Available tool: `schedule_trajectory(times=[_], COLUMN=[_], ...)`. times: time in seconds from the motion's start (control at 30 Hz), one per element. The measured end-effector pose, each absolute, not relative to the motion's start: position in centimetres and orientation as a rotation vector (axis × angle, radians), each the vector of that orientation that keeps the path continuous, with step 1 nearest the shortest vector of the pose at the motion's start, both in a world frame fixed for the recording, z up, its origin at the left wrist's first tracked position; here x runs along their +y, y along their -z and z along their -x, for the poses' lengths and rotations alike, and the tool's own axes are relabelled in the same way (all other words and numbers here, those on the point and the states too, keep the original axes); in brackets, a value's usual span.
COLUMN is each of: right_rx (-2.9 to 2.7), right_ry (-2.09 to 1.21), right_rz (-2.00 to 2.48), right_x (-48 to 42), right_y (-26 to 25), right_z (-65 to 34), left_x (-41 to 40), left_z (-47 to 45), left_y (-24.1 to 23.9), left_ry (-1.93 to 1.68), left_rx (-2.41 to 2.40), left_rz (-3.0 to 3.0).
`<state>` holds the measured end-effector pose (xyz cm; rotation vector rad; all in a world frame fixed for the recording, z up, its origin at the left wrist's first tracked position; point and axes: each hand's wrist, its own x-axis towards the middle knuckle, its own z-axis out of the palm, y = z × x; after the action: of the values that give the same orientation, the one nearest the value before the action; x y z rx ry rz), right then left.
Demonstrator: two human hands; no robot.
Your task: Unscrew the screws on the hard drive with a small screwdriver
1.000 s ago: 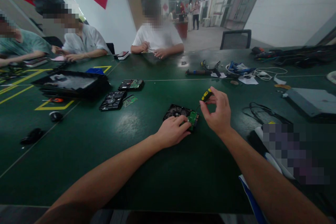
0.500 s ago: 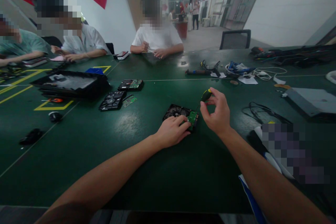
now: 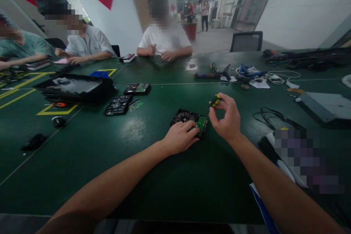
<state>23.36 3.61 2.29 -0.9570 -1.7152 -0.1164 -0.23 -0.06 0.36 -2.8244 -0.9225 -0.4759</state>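
Observation:
In front of me on the green table lies a hard drive (image 3: pixel 179 116), black with a green circuit board (image 3: pixel 202 121) at its right end. My left hand (image 3: pixel 179 138) rests over its near side, fingers bent onto the board and gripping the drive. Between thumb and fingertips my right hand (image 3: pixel 227 121) pinches the black and yellow handle of a screwdriver (image 3: pixel 215 101). The handle tilts, and its thin shaft points down toward the board's right edge. Whether the tip sits in a screw is too small to tell.
Left of the drive lie another hard drive (image 3: pixel 117 105), a loose circuit board (image 3: pixel 136 105) and a third drive (image 3: pixel 137 88). A black tray (image 3: pixel 101 91) stands farther left. Cables (image 3: pixel 282 76) and a grey metal box (image 3: pixel 326 106) lie right. People sit across the table.
The screwdriver's handle has turned in my right fingers, now showing more yellow. My left hand and the hard drive stay in place.

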Motion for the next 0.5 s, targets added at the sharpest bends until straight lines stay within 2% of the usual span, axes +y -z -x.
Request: schedule_trajectory(times=[0.5], right_rx=[-1.715], right_ry=[0.098], right_rz=[0.954], right_x=[3.37], right_y=[-2.62], right_z=[-23.07], left_x=[-0.11], left_z=[0.2], left_y=[-0.44], left_ry=[0.492], left_rx=[-0.931], left_rz=[2.83])
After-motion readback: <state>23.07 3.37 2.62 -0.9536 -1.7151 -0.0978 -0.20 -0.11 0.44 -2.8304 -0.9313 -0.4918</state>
